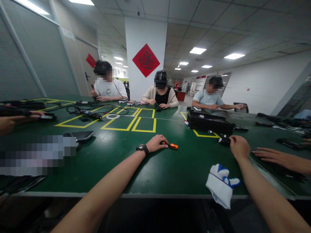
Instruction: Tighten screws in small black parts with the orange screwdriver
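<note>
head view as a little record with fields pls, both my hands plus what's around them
left hand: fingers over the dark end of an orange-and-black tool, grip unclear
left wrist: dark watch
right hand: fingers closed on the end of a small black object
near edge: white-and-blue glove, cuff overhanging
beyond right hand: long black case
surface: green table with yellow outlines
other people: three people across the table; another person's hand at right
</note>
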Action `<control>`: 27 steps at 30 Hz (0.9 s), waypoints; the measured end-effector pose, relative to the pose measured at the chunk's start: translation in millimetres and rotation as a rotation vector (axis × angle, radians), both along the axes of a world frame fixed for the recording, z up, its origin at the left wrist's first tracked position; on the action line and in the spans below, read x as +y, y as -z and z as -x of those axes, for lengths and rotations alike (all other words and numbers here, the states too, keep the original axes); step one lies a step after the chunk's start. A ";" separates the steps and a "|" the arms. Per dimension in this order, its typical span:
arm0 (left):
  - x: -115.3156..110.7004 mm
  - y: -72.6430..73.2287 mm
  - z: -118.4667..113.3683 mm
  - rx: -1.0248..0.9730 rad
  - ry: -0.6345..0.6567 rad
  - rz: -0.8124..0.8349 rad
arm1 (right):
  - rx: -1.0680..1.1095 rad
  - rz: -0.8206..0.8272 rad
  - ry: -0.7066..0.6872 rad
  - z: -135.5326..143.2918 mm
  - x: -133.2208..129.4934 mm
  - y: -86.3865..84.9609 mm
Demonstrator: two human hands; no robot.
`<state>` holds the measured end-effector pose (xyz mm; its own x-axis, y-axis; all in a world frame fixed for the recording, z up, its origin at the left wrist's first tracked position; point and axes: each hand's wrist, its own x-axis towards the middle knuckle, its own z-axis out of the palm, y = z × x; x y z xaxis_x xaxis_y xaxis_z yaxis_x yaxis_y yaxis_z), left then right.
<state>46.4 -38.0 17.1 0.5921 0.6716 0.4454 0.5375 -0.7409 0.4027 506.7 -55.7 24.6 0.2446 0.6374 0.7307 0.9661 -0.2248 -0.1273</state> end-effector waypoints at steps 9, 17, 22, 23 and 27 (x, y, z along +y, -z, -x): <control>6.7 5.2 0.3 0.024 0.014 -0.033 | 0.030 0.153 0.065 -12.1 7.2 10.8; 9.9 7.1 1.5 0.040 0.017 -0.034 | -0.013 0.184 0.084 -9.2 7.4 8.5; 11.0 7.8 1.8 0.038 0.016 -0.039 | -0.033 0.195 0.071 -11.3 9.9 10.1; 11.3 8.0 1.9 0.036 0.016 -0.040 | -0.032 0.185 0.067 -12.9 10.0 10.7; 11.7 8.6 1.9 0.032 0.014 -0.035 | -0.002 0.125 0.072 -20.2 10.0 12.8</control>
<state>44.4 -26.3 8.6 0.6157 0.6472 0.4494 0.5389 -0.7620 0.3590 526.9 -45.7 11.8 0.2912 0.7043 0.6474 0.9472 -0.3072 -0.0918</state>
